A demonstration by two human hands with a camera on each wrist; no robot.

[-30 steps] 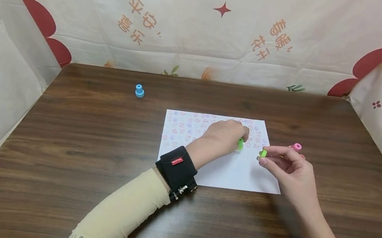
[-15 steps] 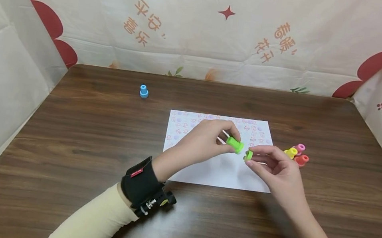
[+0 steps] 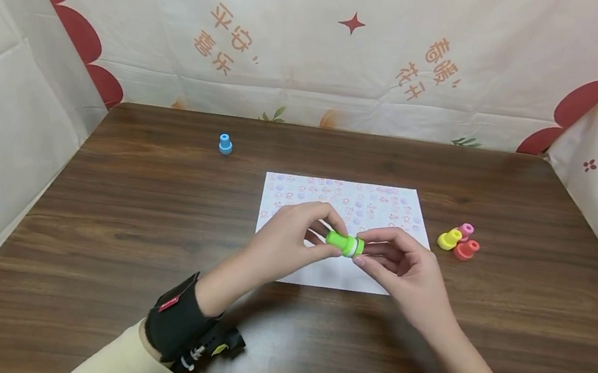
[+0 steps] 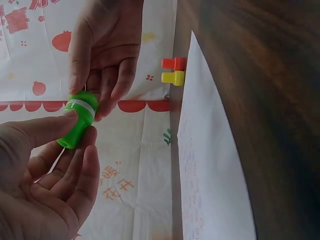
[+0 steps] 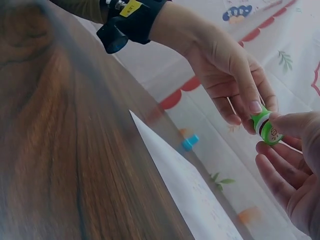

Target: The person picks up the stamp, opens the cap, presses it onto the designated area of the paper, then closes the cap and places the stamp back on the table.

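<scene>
Over the paper, my left hand [image 3: 284, 235] pinches the narrow handle of a green toy stamp [image 3: 337, 241] between thumb and fingers. A white ring circles the stamp's wide end. My right hand [image 3: 418, 281] pinches the short green cap [image 3: 360, 247] at that end. Stamp and cap are lined up, with a thin dark band between the white ring and the cap in the right wrist view, where the cap [image 5: 273, 135] shows a small red design on its face. The left wrist view has the green stamp [image 4: 75, 130] tilted between both hands.
A white sheet of paper [image 3: 343, 280] with rows of small printed pictures lies on the brown table [image 3: 119, 219]. Yellow [image 3: 449, 239], red [image 3: 466, 250] and pink [image 3: 466, 230] stamps stand together right of it. A blue stamp [image 3: 225, 144] stands at the back left.
My left hand has lifted the green stamp from above the paper's print, turned it sideways and brought it toward me. My right hand has moved left, bringing the cap against the stamp's wide end.
</scene>
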